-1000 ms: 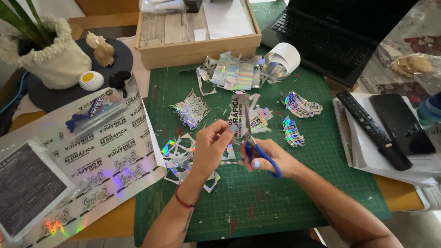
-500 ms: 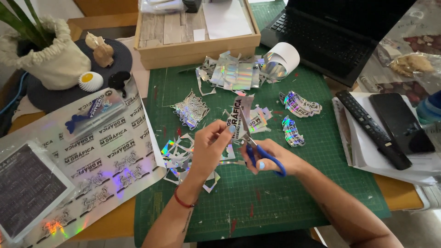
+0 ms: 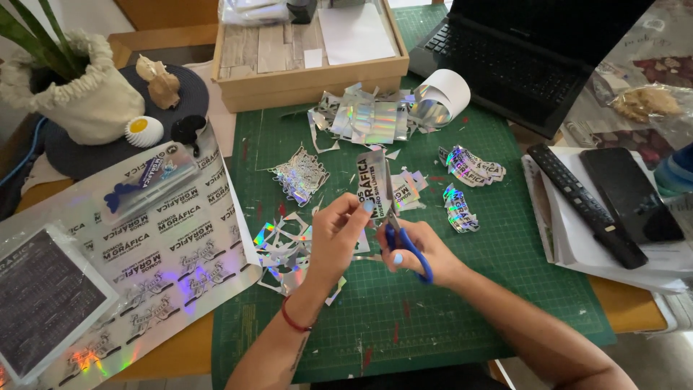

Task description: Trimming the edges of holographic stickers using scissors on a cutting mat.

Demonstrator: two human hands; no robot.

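Your left hand [image 3: 338, 238] pinches a holographic sticker strip [image 3: 373, 183] upright between thumb and fingertips, above the green cutting mat [image 3: 505, 289]. Your right hand [image 3: 419, 254] is closed through the blue-handled scissors [image 3: 404, 242], whose blades meet the strip's right edge. Cut offcuts [image 3: 285, 253] lie just left of your hands, finished stickers [image 3: 473, 167] to the right, a printed holographic sheet [image 3: 166, 245] beside the mat

I see a wooden table [image 3: 180, 354] carrying a green cutting mat [image 3: 447, 318] at centre, a shiny printed sheet [image 3: 166, 245] at left, a wooden tray [image 3: 303, 79] and laptop [image 3: 534, 58] along the top, papers [image 3: 577, 245] at right.
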